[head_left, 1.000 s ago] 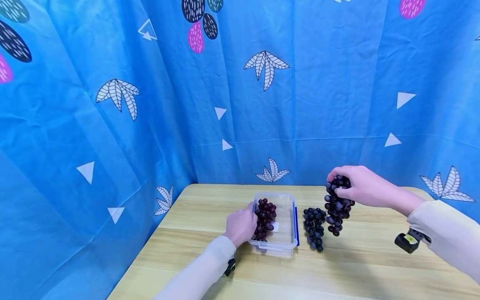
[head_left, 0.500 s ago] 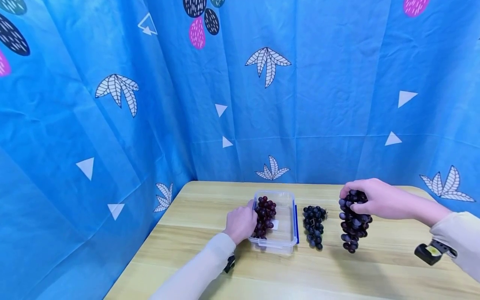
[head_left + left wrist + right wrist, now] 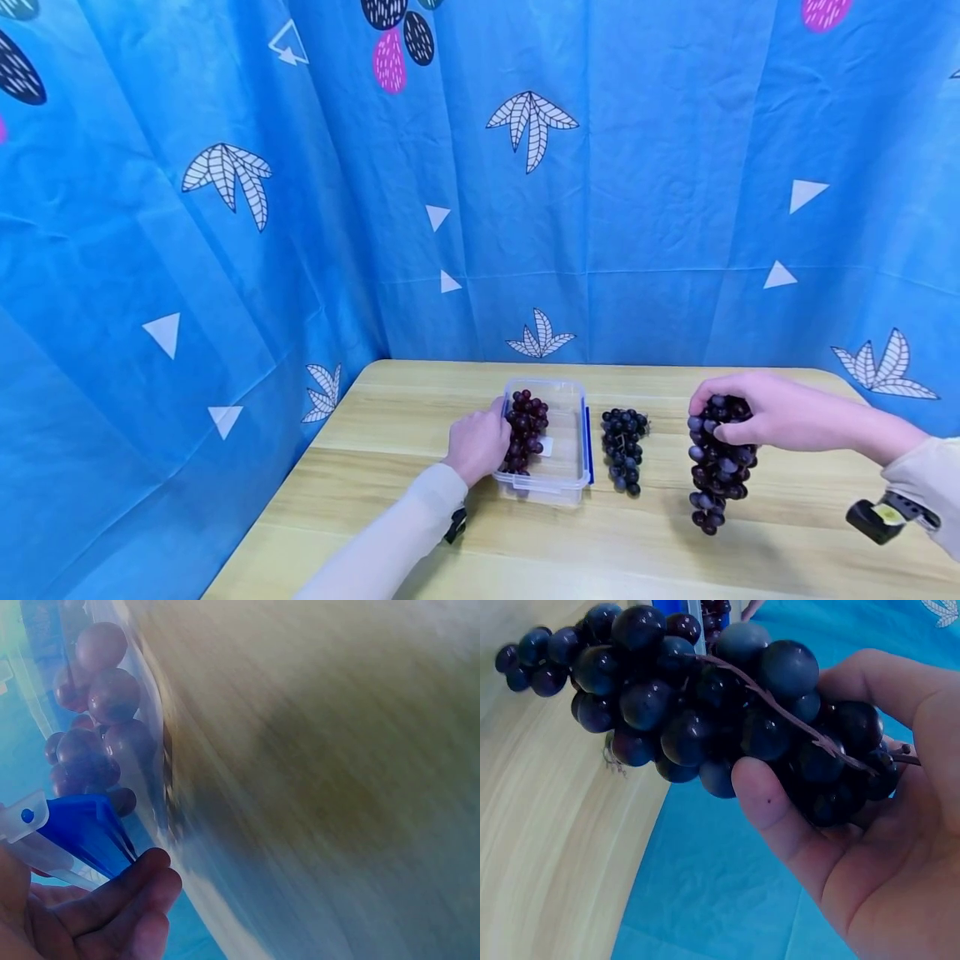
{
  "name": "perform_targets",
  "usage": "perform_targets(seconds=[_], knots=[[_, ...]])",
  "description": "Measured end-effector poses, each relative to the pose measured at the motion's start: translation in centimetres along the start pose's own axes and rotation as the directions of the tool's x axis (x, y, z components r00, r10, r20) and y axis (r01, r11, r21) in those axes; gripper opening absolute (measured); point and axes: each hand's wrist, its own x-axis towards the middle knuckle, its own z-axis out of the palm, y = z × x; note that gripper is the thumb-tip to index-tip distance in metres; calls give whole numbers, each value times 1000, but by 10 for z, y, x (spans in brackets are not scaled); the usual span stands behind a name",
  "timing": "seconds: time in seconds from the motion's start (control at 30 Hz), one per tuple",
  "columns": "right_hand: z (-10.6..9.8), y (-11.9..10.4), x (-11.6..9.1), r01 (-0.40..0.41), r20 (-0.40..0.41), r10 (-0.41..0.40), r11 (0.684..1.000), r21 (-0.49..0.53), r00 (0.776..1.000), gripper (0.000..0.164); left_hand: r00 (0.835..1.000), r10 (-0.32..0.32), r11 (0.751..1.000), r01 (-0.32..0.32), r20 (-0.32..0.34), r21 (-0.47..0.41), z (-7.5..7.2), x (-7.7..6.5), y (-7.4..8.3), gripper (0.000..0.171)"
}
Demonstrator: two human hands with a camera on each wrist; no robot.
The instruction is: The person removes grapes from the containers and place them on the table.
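Observation:
A clear plastic food container with blue latches stands on the table, a bunch of red grapes along its left side. My left hand grips the container's left wall; in the left wrist view its fingers curl at a blue latch flap. At the right, my right hand holds a bunch of dark purple grapes by its top, and the bunch hangs down over the table. The right wrist view shows the thumb pressed against these grapes and a brown stem running along them.
Between the container and my right hand, a second bunch of dark grapes lies on the wooden table. A blue patterned curtain hangs behind and to the left of the table.
My right hand has moved right and lower with its dark grapes, away from the bunch on the table. The left hand stays at the container.

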Motion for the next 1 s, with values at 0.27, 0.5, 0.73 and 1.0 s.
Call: perform_targets(seconds=[0.27,0.5,0.73,1.0], knots=[[8,5,9,-27,53,23,996,80,998,23,1000,-8,1000,9,3,-25,-3,0,0,46],[15,20,21,-35,33,33,997,72,999,25,1000,-6,998,7,14,-59,-2,-2,0,49],[23,36,33,-92,25,91,994,65,996,26,1000,-14,998,15,16,-62,-2,-1,0,49],[31,51,45,-138,48,133,984,109,990,29,1000,-13,998,14,13,-57,0,-1,0,48]])
